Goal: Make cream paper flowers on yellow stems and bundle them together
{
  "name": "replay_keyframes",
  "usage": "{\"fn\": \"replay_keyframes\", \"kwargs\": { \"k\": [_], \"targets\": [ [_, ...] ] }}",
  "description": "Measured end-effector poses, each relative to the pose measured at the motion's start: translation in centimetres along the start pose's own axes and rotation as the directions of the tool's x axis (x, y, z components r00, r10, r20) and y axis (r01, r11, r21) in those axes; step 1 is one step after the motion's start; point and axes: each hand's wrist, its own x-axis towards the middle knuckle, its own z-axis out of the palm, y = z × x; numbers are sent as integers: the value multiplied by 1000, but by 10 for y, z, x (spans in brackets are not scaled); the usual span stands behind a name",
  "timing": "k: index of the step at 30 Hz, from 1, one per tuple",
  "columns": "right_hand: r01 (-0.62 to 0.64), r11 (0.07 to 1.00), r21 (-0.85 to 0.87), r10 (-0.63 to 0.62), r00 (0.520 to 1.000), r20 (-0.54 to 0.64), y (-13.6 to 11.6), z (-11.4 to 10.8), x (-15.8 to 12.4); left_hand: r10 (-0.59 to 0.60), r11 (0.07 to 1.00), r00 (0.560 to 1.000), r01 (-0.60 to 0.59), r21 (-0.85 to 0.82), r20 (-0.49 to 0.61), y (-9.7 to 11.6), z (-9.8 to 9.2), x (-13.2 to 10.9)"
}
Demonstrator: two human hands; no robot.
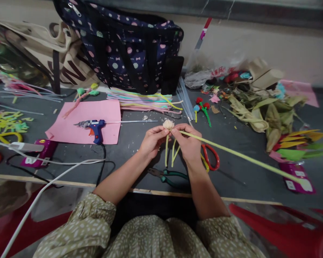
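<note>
Both hands meet above the middle of the table around a small cream pipe-cleaner flower (168, 124). My left hand (154, 141) pinches it from the left, thumb and fingertips just under the fluffy head. From the other side, my right hand (187, 143) is closed on a long yellow-green pipe cleaner (231, 149), which slants off to the right. Shorter bent yellow-green pieces (166, 152) hang below the fingers. Green-handled pliers (165, 178) lie beneath the hands. Scissors with a red and yellow handle (217, 157) are partly hidden by my right forearm.
A blue glue gun (97, 130) rests on pink paper (66, 125), its cord running to the front edge. Behind are bundled pipe cleaners (140, 102), a dark patterned bag (129, 46) and a phone (172, 73). Dried husks (273, 122) lie at right, purple boxes (296, 175) at both sides.
</note>
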Motion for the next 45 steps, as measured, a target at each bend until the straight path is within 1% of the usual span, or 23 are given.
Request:
{"fn": "replay_keyframes", "kwargs": {
  "k": [2, 3, 4, 5, 6, 8, 10, 12, 15, 17, 19, 21, 23, 25, 27, 29, 32, 33, 35, 38, 40, 42, 45],
  "targets": [
    [-134, 978, 160, 130, 991, 40, 3, 2, 1, -29, 999, 1000, 29, -32, 10, -1, 0, 0],
    [-178, 962, 207, 170, 984, 52, 4, 3, 1, -45, 998, 999, 46, -41, 12, -1, 0, 0],
    [-194, 955, 223, 187, 981, 52, 5, 3, 1, -62, 997, 998, 62, -44, 13, -2, 0, 1],
    [-182, 961, 209, 178, 983, 37, 5, 3, 2, -76, 996, 997, 76, -42, 12, -3, 0, 1],
    [-145, 976, 164, 145, 989, 10, 5, 2, 2, -84, 996, 996, 85, -34, 11, -4, 0, 2],
    [-35, 999, 8, 35, 998, -48, 3, 0, 3, -78, 997, 997, 78, -13, 3, -6, -1, 3],
    [64, 986, -157, -77, 994, -77, 1, -2, 4, -32, 999, 999, 33, 23, -23, -7, 0, 2],
    [127, 959, -252, -152, 985, -80, -1, -4, 3, 34, 996, 997, -29, 80, -64, -7, 1, 1],
    [195, 930, -312, -224, 973, -61, -2, -3, 2, 120, 980, 987, -101, 170, -106, -7, 2, 0],
    [235, 910, -341, -265, 963, -45, -3, -2, 0, 143, 973, 984, -119, 197, -111, -7, 2, 0],
    [266, 899, -349, -295, 955, -31, -4, -1, 0, 136, 976, 985, -115, 185, -105, -7, 1, 0],
    [282, 900, -331, -305, 952, -18, -6, -2, 0, 98, 987, 991, -86, 135, -87, -6, 0, 1],
    [266, 918, -293, -281, 960, -10, -7, -3, 0, 52, 996, 997, -47, 72, -58, -4, 0, 2],
    [210, 949, -235, -218, 976, -10, -8, -4, 1, 23, 999, 999, -22, 26, -32, -3, 0, 1],
    [123, 982, -143, -125, 992, -8, -7, -4, 1, 13, 1000, 1000, -13, 2, -12, -1, 1, 0],
    [11, 1000, -1, -11, 1000, 18, -3, -2, 1, 8, 1000, 1000, -8, -16, 9, 0, 1, -1],
    [-162, 965, 207, 150, 986, 76, 3, 1, 2, -21, 999, 999, 22, -36, 38, -1, -1, -1],
    [-197, 950, 242, 183, 980, 81, 6, 1, 2, -40, 998, 998, 42, -38, 41, -1, -1, -1],
    [-212, 945, 250, 203, 977, 60, 9, 1, 3, -82, 996, 996, 83, -37, 34, -2, -2, -1],
    [-118, 985, 122, 120, 993, -5, 7, -1, 4, -90, 996, 996, 90, -6, -3, -5, 0, 0],
    [-4, 999, -38, 3, 999, -50, 3, -4, 4, -19, 998, 999, 22, 55, -47, -6, 2, -1],
    [107, 977, -184, -122, 990, -71, -1, -5, 3, 72, 989, 994, -60, 135, -86, -6, 3, -1],
    [207, 936, -286, -232, 971, -55, -4, -4, 2, 153, 972, 982, -129, 198, -112, -6, 4, -3]
  ]
}}
